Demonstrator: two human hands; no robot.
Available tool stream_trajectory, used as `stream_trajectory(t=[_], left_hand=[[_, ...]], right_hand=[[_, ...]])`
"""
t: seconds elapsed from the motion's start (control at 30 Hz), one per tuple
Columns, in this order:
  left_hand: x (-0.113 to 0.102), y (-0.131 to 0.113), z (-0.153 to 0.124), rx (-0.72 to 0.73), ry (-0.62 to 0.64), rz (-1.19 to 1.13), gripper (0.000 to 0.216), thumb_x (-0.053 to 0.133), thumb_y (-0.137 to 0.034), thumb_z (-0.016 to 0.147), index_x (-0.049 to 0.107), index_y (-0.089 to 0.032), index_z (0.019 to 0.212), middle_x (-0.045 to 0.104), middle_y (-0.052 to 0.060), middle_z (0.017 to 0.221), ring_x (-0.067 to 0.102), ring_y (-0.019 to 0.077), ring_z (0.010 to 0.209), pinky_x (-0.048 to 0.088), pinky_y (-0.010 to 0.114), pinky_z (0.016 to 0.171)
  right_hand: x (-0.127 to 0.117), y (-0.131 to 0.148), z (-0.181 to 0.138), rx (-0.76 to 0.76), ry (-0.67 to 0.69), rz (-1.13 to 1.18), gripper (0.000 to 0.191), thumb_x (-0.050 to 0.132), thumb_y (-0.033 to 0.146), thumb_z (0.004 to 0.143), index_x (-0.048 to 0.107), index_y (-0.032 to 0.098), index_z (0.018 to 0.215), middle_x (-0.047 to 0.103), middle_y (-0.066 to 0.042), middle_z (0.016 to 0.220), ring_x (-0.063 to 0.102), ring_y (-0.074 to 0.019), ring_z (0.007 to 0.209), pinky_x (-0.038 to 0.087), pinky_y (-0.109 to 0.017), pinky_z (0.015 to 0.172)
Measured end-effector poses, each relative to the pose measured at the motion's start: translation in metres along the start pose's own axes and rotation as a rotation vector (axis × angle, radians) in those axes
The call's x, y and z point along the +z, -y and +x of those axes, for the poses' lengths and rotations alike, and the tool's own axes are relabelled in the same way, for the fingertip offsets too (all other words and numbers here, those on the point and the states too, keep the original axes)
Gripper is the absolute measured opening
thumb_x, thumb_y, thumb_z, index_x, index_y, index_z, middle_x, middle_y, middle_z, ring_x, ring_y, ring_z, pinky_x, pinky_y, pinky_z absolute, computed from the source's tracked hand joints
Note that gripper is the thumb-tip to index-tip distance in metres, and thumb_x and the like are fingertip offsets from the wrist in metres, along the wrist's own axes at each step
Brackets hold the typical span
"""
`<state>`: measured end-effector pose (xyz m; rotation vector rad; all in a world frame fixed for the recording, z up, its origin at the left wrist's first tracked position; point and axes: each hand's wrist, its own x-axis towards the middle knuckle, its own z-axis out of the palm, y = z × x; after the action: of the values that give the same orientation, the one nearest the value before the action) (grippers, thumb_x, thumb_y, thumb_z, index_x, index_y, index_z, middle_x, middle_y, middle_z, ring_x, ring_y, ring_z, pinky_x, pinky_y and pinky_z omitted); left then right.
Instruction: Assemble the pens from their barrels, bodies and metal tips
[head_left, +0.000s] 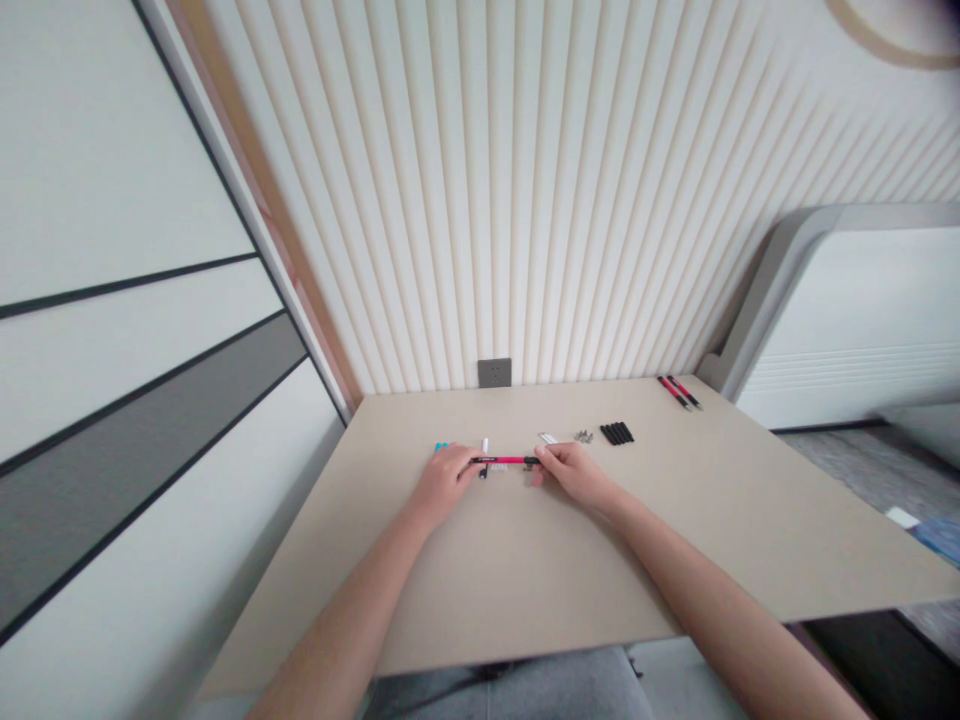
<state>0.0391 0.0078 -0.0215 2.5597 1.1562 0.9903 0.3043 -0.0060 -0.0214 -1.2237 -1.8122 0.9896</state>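
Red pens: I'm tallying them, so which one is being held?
The red pen held level between the left hand and right hand. The other two red pens lie side by side, untouched, near the far right corner of the table.

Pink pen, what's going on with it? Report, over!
Left hand and right hand grip the pen, one at each end. It sits level, low at the table. Black parts and metal bits lie beyond, clear.

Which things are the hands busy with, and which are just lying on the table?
In use: left hand, right hand, pink pen held between them.
Lying about: black sticks, small metal bits, white piece, two red pens at the far edge.
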Motion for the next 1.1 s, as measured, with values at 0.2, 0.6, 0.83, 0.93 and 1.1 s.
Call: stream_trajectory(t=[0.2, 0.6, 0.83, 0.93, 1.1], left_hand=[[0.0, 0.0009, -0.0005, -0.001, -0.056, 0.008, 0.012, 0.054, -0.023, 0.095, 0.064, -0.021, 0.101, 0.07, 0.004, 0.093, 0.063, 0.0196, 0.087, 0.047, 0.032, 0.079], [-0.0011, 0.0, 0.0005, 0.036, -0.081, 0.002, 0.016, 0.05, -0.026, 0.097, 0.065, -0.021, 0.1, 0.07, 0.005, 0.09, 0.063, 0.0188, 0.086, 0.048, 0.032, 0.08], [-0.0004, 0.0004, 0.0, 0.018, -0.098, 0.003, 0.013, 0.053, -0.024, 0.095, 0.065, -0.022, 0.1, 0.07, 0.004, 0.091, 0.064, 0.0191, 0.088, 0.049, 0.033, 0.081], [-0.0003, 0.0001, 0.0001, 0.018, -0.1, 0.014, 0.012, 0.054, -0.022, 0.094, 0.065, -0.021, 0.099, 0.07, 0.004, 0.091, 0.063, 0.0192, 0.088, 0.048, 0.032, 0.081], [-0.0009, -0.0007, 0.0004, 0.024, -0.095, 0.029, 0.01, 0.055, -0.021, 0.094, 0.063, -0.02, 0.099, 0.069, 0.004, 0.091, 0.062, 0.0195, 0.086, 0.048, 0.032, 0.079]], right_hand=[[-0.0047, 0.0008, 0.0013, -0.077, -0.027, 0.116, 0.041, 0.063, 0.046, 0.083, 0.061, 0.019, 0.115, 0.067, -0.003, 0.082, 0.061, -0.0175, 0.075, 0.046, -0.028, 0.068], [-0.0056, 0.0029, -0.0009, -0.001, -0.093, -0.075, 0.051, 0.039, 0.052, 0.095, 0.071, 0.016, 0.08, 0.064, -0.003, 0.066, 0.058, -0.0175, 0.064, 0.042, -0.028, 0.062], [-0.0089, 0.008, -0.0015, -0.154, -0.082, 0.02, 0.025, 0.065, 0.039, 0.082, 0.066, 0.02, 0.098, 0.069, -0.005, 0.091, 0.062, -0.0194, 0.083, 0.046, -0.031, 0.074], [-0.0075, 0.0067, -0.0006, -0.114, -0.091, -0.023, 0.023, 0.06, 0.041, 0.085, 0.067, 0.019, 0.085, 0.068, -0.003, 0.079, 0.059, -0.0177, 0.074, 0.043, -0.029, 0.068], [-0.0072, 0.0018, 0.0009, -0.07, -0.108, -0.126, 0.041, 0.044, 0.045, 0.094, 0.064, 0.018, 0.07, 0.06, -0.001, 0.064, 0.053, -0.0161, 0.063, 0.039, -0.028, 0.06]])
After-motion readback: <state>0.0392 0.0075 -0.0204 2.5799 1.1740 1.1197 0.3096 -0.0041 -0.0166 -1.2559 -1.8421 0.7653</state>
